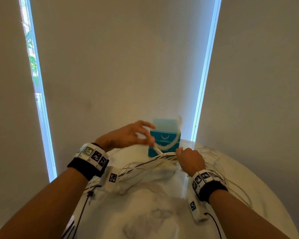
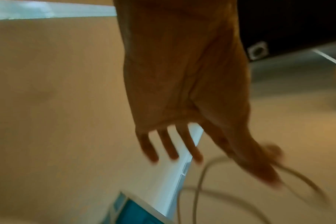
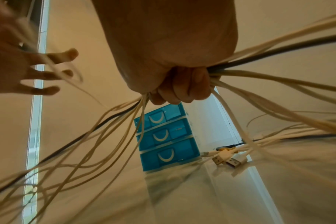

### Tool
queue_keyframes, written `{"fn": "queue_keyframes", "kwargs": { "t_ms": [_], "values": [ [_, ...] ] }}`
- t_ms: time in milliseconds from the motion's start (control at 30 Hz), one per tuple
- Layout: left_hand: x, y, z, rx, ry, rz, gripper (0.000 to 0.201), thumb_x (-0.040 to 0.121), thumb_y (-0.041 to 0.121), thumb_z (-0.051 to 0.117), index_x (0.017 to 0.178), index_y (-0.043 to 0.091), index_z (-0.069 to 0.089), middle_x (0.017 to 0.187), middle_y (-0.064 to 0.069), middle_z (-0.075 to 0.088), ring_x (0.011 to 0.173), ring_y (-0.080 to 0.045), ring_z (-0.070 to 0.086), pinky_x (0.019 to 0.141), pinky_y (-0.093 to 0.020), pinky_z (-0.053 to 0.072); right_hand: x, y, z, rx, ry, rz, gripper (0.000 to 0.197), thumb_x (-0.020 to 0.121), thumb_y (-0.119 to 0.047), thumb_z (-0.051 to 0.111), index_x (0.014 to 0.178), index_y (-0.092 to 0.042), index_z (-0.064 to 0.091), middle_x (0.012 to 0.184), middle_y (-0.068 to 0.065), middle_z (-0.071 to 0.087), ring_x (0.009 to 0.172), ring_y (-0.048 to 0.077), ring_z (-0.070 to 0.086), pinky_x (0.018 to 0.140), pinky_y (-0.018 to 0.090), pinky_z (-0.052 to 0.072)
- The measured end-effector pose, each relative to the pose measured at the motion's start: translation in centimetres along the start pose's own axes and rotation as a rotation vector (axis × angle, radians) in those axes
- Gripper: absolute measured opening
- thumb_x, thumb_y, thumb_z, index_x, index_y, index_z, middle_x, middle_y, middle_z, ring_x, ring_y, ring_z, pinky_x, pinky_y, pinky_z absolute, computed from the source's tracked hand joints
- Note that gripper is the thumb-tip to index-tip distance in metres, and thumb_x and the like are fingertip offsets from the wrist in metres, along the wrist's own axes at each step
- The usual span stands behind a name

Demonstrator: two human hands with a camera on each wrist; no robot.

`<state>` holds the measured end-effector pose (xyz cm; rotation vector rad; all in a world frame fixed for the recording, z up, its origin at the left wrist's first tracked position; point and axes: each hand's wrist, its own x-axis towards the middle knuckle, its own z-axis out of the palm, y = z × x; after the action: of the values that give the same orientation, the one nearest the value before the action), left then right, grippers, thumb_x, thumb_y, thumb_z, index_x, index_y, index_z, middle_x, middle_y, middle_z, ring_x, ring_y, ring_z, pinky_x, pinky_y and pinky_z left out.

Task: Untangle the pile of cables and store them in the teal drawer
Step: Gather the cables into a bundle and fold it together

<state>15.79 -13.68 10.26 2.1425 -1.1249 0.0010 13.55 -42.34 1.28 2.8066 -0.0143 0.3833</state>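
Observation:
A teal drawer unit (image 1: 169, 135) with three shut drawers (image 3: 163, 136) stands at the table's far edge. My right hand (image 1: 185, 155) is closed in a fist round a bundle of white cables (image 1: 162, 156), with one dark cable among them, held up just in front of the unit; the right wrist view shows the right hand (image 3: 182, 89) with the cable strands (image 3: 278, 84) fanning out both ways. My left hand (image 1: 148, 136) is raised left of the unit and pinches one white cable (image 1: 167, 146) between thumb and forefinger, the other fingers (image 2: 169, 145) spread. That hand is motion-blurred.
The cables trail over a round white marble table (image 1: 162, 213), looping out to the right (image 1: 231, 187). Several USB plugs (image 3: 226, 159) lie beside the drawer unit. Behind the table are window blinds, with bright gaps at left and right.

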Motion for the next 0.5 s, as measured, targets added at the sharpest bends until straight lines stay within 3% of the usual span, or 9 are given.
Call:
{"fn": "queue_keyframes", "kwargs": {
  "t_ms": [33,100,167,200,233,267,367,433,500],
  "values": [
    [-0.2,0.0,-0.1,0.128,-0.193,-0.060,0.009,0.097,0.039,0.074,0.094,0.044,0.081,0.152,0.012,0.051,0.140,0.006,0.040,0.110,-0.012,0.037,0.3,0.1,-0.4,0.045,0.004,0.026,0.022,0.111,-0.018,0.046,0.128,-0.005,0.049,0.117,0.016,0.068,0.095,0.034,0.068,0.075,0.039,0.053],
    [-0.7,-0.6,0.1,0.333,-0.399,-0.252,0.014,0.094,0.054,0.074,0.094,0.042,0.082,0.157,0.014,0.046,0.138,-0.001,0.041,0.116,-0.029,0.037,1.1,0.1,-0.9,0.096,0.042,0.056,0.025,0.112,-0.021,0.043,0.131,-0.006,0.051,0.109,0.012,0.067,0.087,0.030,0.065,0.071,0.035,0.050],
    [-1.4,-2.7,0.6,0.497,-0.460,-0.385,0.033,0.091,0.062,0.074,0.091,0.030,0.083,0.145,0.008,0.061,0.122,-0.010,0.057,0.110,-0.042,0.046,1.4,0.1,-1.2,0.101,0.057,0.057,0.029,0.112,-0.022,0.045,0.137,-0.009,0.051,0.113,0.011,0.069,0.093,0.029,0.070,0.075,0.035,0.054],
    [-1.6,-3.7,0.6,0.569,-0.436,-0.420,0.039,0.087,0.065,0.076,0.085,0.027,0.082,0.125,0.007,0.071,0.107,-0.013,0.064,0.102,-0.045,0.050,1.5,0.2,-1.4,0.078,0.055,0.056,0.030,0.112,-0.022,0.048,0.139,-0.009,0.050,0.118,0.012,0.070,0.098,0.029,0.072,0.079,0.034,0.057],
    [-1.9,-4.7,0.4,0.636,-0.380,-0.452,0.043,0.081,0.070,0.079,0.079,0.027,0.080,0.106,0.008,0.074,0.094,-0.013,0.066,0.093,-0.047,0.054,1.5,0.4,-1.3,0.070,0.058,0.059,0.031,0.111,-0.021,0.050,0.140,-0.009,0.050,0.122,0.014,0.070,0.101,0.030,0.073,0.082,0.034,0.058],
    [-2.3,-5.4,-0.1,0.705,-0.306,-0.497,0.046,0.075,0.075,0.079,0.078,0.029,0.080,0.097,0.010,0.073,0.089,-0.013,0.066,0.091,-0.043,0.059,1.5,0.7,-1.2,0.067,0.060,0.066,0.032,0.110,-0.020,0.052,0.140,-0.010,0.050,0.123,0.014,0.071,0.102,0.030,0.073,0.083,0.035,0.058],
    [-3.5,-6.4,-2.5,0.805,-0.005,-0.579,0.042,0.075,0.072,0.082,0.084,0.031,0.080,0.098,0.010,0.073,0.088,-0.015,0.066,0.072,-0.032,0.050,1.8,1.5,-0.5,0.058,0.063,0.083,0.029,0.110,-0.019,0.048,0.138,-0.010,0.051,0.120,0.015,0.071,0.101,0.032,0.073,0.077,0.034,0.054],
    [-4.4,-6.4,-4.2,0.861,0.211,-0.584,0.029,0.082,0.062,0.082,0.085,0.034,0.078,0.101,0.009,0.070,0.085,-0.017,0.064,0.072,-0.032,0.044,1.8,1.6,-0.2,0.054,0.055,0.085,0.028,0.111,-0.020,0.048,0.137,-0.010,0.051,0.120,0.015,0.071,0.102,0.031,0.072,0.076,0.034,0.052],
    [-5.6,-7.0,-5.8,0.858,0.486,-0.610,0.009,0.092,0.043,0.079,0.097,0.036,0.080,0.111,0.002,0.066,0.091,-0.027,0.069,0.077,-0.036,0.049,1.8,1.8,0.1,0.058,0.054,0.088,0.030,0.111,-0.024,0.053,0.138,-0.011,0.050,0.123,0.014,0.070,0.105,0.030,0.072,0.082,0.035,0.056]
  ]
}}
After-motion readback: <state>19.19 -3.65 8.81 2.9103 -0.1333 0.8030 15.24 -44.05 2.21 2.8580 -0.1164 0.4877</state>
